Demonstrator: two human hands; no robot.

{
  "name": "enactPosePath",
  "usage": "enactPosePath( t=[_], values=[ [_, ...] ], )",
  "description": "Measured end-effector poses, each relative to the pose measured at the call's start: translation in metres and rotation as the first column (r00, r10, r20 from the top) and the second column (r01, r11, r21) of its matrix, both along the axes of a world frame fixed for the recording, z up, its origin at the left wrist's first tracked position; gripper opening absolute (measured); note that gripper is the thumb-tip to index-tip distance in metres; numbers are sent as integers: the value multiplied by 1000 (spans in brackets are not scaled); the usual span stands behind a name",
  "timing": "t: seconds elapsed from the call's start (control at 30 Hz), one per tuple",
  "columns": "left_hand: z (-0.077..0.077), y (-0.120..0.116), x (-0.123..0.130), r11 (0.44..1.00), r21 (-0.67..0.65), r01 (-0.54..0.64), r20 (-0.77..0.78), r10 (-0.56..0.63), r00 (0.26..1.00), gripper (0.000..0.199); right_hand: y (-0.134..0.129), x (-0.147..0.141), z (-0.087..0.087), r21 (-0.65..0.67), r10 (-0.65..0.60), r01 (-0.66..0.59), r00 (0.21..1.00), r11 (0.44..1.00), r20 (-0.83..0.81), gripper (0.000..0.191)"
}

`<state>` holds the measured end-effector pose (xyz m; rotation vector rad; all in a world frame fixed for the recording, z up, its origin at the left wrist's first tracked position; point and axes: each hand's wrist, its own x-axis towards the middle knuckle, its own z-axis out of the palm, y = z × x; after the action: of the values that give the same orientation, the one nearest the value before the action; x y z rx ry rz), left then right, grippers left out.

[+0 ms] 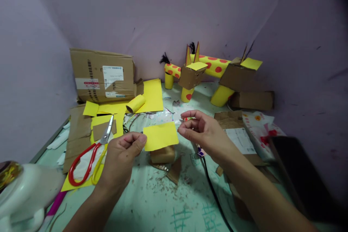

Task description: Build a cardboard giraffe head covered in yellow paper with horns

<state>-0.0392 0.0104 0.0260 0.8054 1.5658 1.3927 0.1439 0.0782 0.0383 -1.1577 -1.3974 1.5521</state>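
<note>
A small yellow paper rectangle is pinched by its left edge between the thumb and fingers of my left hand. Just beyond its right edge is my right hand, fingers loosely curved and apart from the thumb, with nothing seen between them. Under the paper, partly covered, a small brown cardboard box sits on the table. Scissors with red and yellow handles lie left of my left hand, blades pointing away. A black cord with a decorated end runs below my right hand.
Giraffe-like models of spotted yellow tubes and cardboard stand at the back. A large carton, yellow sheets and a paper tube lie at left. A white pot-like vessel stands front left, a dark phone-like slab at right.
</note>
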Motion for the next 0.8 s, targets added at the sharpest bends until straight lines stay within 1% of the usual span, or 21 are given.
enactPosePath(
  t=[0.1,0.2,0.4,0.57,0.63,0.8],
  values=[
    [-1,-1,1,1000,-2,27,-58,-27,998,17,-1,-1,-1,-43,-4,2,999,999,-43,39],
    [-1,-1,2,999,-20,32,-84,-34,996,17,0,0,-1,-41,4,-6,999,999,-48,39],
    [1,2,4,999,-48,21,-73,-24,997,18,0,-3,-5,-11,15,-15,1000,1000,8,36],
    [-3,1,3,997,-59,43,-58,-46,997,19,-1,-4,-6,-45,11,-8,998,999,63,34],
    [-4,1,1,995,-84,61,-89,-68,994,21,-1,-4,-7,-71,20,-13,996,997,90,33],
    [-6,1,-1,969,-212,125,-178,-164,970,26,0,-4,-13,-96,53,-39,987,995,149,32]
  ],
)
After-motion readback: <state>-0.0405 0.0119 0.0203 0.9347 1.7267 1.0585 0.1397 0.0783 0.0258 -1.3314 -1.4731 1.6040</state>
